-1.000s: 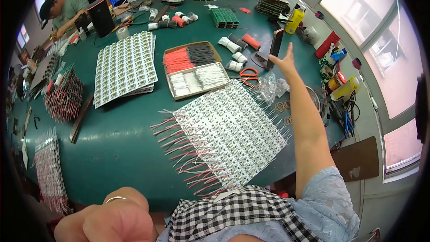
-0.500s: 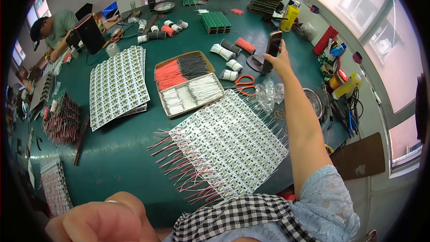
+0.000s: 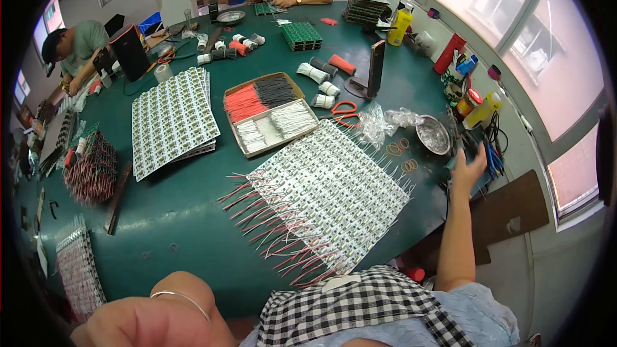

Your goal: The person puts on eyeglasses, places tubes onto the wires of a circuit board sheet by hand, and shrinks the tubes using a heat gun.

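Right hand (image 3: 468, 166) is out at the table's (image 3: 160, 218) right edge, fingers spread and holding nothing, hovering by the blue-handled pliers (image 3: 493, 157) and just past the shallow metal dish (image 3: 432, 133). Left hand (image 3: 144, 318) sits low at the near edge, close to the lens and blurred, so I cannot tell its grip. Between them, near the front edge, lies the big sheet of wired white LED modules (image 3: 328, 196), untouched by either hand.

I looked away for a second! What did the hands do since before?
The right hand left the dark upright stand at mid-table and swung right, to the table's edge by the blue-handled tools, open and empty. The left hand stayed low by the lap. The wired strips stayed put.
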The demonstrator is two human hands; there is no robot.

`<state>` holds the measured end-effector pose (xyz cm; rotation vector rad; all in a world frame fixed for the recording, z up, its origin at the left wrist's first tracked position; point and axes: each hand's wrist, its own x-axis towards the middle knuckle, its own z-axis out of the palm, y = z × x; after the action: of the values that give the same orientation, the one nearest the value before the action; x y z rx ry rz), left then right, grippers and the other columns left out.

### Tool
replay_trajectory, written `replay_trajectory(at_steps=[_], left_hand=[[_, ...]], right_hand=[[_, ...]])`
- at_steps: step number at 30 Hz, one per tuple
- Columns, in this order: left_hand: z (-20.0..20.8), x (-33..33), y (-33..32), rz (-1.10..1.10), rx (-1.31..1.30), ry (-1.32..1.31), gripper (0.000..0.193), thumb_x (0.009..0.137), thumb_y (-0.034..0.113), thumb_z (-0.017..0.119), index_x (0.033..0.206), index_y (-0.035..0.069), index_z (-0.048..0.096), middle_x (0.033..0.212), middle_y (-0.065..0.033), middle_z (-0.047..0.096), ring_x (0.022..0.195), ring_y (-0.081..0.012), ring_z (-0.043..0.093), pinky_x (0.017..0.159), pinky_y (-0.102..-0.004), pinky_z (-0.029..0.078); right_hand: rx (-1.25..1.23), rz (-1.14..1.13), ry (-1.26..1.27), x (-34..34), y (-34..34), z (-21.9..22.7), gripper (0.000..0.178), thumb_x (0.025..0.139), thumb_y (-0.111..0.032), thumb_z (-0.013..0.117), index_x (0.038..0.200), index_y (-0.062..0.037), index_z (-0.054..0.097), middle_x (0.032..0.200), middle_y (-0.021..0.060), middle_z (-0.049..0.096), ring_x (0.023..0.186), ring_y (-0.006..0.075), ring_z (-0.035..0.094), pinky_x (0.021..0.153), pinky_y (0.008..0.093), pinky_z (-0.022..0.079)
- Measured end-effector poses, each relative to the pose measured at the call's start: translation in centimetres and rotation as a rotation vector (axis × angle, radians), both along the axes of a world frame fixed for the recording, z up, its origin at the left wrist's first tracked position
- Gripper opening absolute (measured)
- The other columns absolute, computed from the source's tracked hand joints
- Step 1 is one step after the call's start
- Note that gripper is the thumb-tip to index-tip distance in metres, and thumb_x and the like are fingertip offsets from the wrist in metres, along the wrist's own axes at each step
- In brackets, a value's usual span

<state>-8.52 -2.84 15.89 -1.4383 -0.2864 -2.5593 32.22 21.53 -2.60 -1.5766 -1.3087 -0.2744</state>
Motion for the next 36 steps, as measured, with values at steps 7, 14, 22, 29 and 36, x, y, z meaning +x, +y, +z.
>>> replay_trajectory(at_steps=[7, 14, 22, 29, 36], left_hand=[[-0.3, -1.5, -2.5, -0.134, -0.093, 0.252, 0.026, 0.079, 0.012, 0.066, 0.098, 0.025, 0.055, 0.088, 0.0191, 0.049, 0.079, -0.0032, 0.044, 0.068, -0.0195, 0.031], [-6.9, -1.2, -2.4, -0.177, -0.710, 0.459, 0.018, 0.073, 0.010, 0.067, 0.090, 0.012, 0.060, 0.083, -0.0053, 0.057, 0.073, -0.0215, 0.051, 0.064, -0.0320, 0.040], [-16.4, 3.6, 0.0, -0.070, -1.046, 1.209, 0.021, 0.072, 0.014, 0.067, 0.093, 0.012, 0.064, 0.095, -0.0041, 0.059, 0.088, -0.0213, 0.054, 0.078, -0.0355, 0.042], [-18.6, 5.5, 2.8, 0.029, -1.009, 1.414, 0.027, 0.076, 0.021, 0.063, 0.103, 0.015, 0.060, 0.106, -0.0015, 0.058, 0.104, -0.0212, 0.051, 0.090, -0.0384, 0.037], [-13.9, -3.0, 8.2, 0.344, -1.261, 1.053, 0.018, 0.075, 0.015, 0.066, 0.091, 0.007, 0.066, 0.089, -0.0082, 0.062, 0.086, -0.0283, 0.056, 0.073, -0.0377, 0.044]], right_hand=[[-0.601, 0.334, 1.053, 3.6, -3.2, -1.2, 0.040, 0.083, -0.029, 0.063, 0.109, -0.0031, 0.047, 0.115, 0.0148, 0.048, 0.085, 0.0296, 0.058, 0.069, 0.0376, 0.052], [-0.643, 0.285, 1.418, 3.4, 0.7, -2.0, 0.029, 0.083, -0.031, 0.064, 0.093, -0.0091, 0.048, 0.085, 0.0092, 0.054, 0.068, 0.0231, 0.058, 0.056, 0.0358, 0.053], [-0.302, 0.533, 1.547, 7.5, 2.5, -3.0, 0.020, 0.084, -0.020, 0.064, 0.084, -0.0057, 0.051, 0.071, 0.0071, 0.056, 0.058, 0.0205, 0.057, 0.056, 0.0310, 0.051], [0.137, 0.611, 1.139, 7.1, -0.2, 0.8, 0.016, 0.087, -0.015, 0.058, 0.091, -0.0009, 0.051, 0.083, 0.0090, 0.056, 0.072, 0.0196, 0.056, 0.068, 0.0317, 0.049], [0.015, 0.804, 1.143, 6.6, -4.7, 3.7, 0.019, 0.091, -0.019, 0.046, 0.088, -0.0007, 0.046, 0.082, 0.0074, 0.047, 0.077, 0.0172, 0.046, 0.075, 0.0316, 0.040]])
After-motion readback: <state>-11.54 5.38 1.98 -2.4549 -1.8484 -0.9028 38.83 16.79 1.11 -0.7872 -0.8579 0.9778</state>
